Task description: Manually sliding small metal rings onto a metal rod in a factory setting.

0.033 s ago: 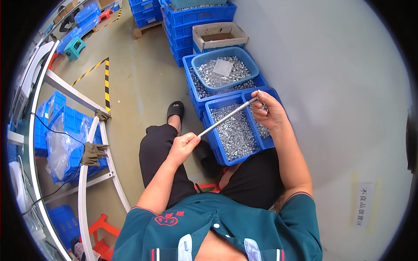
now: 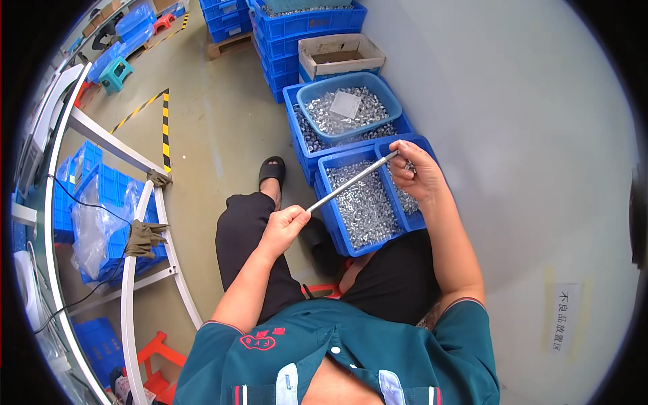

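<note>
A slim silver metal rod (image 2: 351,183) slants up to the right across the space between my hands. My left hand (image 2: 282,231) is closed round its lower end, above my left knee. At the upper end, my right hand (image 2: 420,172) has its fingers curled, with the rod's tip at the fingertips. Small shiny parts seem to sit in those fingers, too small to make out. Beneath the rod is a divided blue bin (image 2: 331,214) full of small silver metal parts (image 2: 364,216); my right hand hovers over its right compartment.
Behind the bin, a light blue basin (image 2: 302,108) of metal parts rests on another blue crate. Further back are a cardboard box (image 2: 341,66) and stacked blue crates (image 2: 277,57). A white table frame (image 2: 128,152) with gloves (image 2: 145,239) stands left. The grey wall (image 2: 526,169) borders the right.
</note>
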Tool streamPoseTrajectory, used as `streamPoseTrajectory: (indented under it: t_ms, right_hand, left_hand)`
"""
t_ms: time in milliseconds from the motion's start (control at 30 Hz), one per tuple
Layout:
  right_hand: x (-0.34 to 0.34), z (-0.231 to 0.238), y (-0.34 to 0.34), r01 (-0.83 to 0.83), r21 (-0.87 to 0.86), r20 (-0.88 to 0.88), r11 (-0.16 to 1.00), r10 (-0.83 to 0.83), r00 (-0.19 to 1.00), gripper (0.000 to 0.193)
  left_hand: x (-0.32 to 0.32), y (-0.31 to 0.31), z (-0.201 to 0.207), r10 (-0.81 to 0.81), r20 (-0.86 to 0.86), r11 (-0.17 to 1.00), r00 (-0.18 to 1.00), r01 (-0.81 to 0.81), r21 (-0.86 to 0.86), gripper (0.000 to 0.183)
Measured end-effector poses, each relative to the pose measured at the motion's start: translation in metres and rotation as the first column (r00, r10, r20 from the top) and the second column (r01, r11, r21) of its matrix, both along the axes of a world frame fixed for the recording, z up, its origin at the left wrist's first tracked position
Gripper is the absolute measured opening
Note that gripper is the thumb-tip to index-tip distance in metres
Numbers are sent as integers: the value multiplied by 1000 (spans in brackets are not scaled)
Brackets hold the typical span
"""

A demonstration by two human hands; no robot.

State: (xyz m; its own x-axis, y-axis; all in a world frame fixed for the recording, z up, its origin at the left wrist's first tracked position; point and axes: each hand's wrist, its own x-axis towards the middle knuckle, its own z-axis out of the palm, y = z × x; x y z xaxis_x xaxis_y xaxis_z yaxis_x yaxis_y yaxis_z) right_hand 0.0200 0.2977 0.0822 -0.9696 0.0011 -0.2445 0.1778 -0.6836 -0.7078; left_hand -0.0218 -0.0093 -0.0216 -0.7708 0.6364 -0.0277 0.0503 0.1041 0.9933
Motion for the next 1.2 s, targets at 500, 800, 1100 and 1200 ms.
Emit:
streamPoseTrajectory:
  t_ms: [500, 800, 1100, 1200]
  right_hand:
    - [2, 8, 2, 38, 5, 98, 999, -38, 994, 25]
    - [-4, -3, 6, 19, -18, 69, 1000, -18, 997, 18]
    - [-3, 1, -4, 52, 82, 35, 995, -55, 998, 19]
    - [-5, 5, -6, 67, 268, 38, 961, -80, 996, 18]
  left_hand:
    - [-2, 3, 3, 54, 20, 998, 998, -54, 34, 23]
    - [-1, -2, 1, 58, 12, 998, 998, -58, 1, 23]
    - [1, -1, 2, 35, 28, 999, 999, -35, -4, 22]
    - [0, -1, -2, 26, 18, 999, 999, -26, -26, 22]
